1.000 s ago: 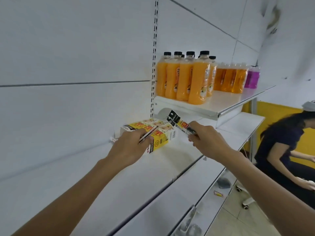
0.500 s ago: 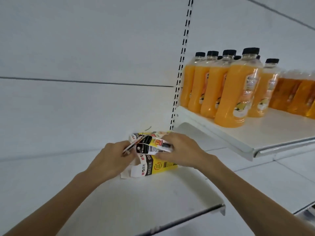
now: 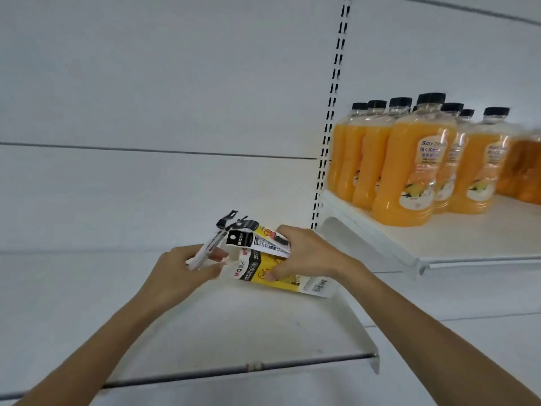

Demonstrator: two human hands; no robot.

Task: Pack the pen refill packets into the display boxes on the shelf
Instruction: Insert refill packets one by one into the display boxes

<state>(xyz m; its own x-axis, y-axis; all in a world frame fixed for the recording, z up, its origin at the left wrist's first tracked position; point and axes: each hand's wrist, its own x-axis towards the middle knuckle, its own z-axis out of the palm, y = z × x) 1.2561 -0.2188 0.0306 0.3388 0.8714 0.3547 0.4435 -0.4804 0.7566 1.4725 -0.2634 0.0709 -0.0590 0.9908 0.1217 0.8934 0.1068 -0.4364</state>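
Note:
A yellow and white display box (image 3: 285,278) lies on the white shelf (image 3: 234,326), near the back wall. My right hand (image 3: 304,253) grips the box from the right, thumb on its yellow front, and holds a black-and-white refill packet (image 3: 257,243) flat over the box's top. My left hand (image 3: 181,271) pinches a thin bundle of refill packets (image 3: 210,244) that stands tilted just left of the box, black hang tabs pointing up. Inside of the box is hidden by the packet and my fingers.
Several orange juice bottles (image 3: 409,171) with black caps stand on a higher shelf (image 3: 439,244) to the right. A slotted upright (image 3: 330,112) runs up the wall between the two bays. The shelf's front edge (image 3: 263,367) is near my forearms.
The view has moved closer and leftward. My right hand brought its packet from in front of the box onto the box's top; my left hand's bundle has tipped more upright.

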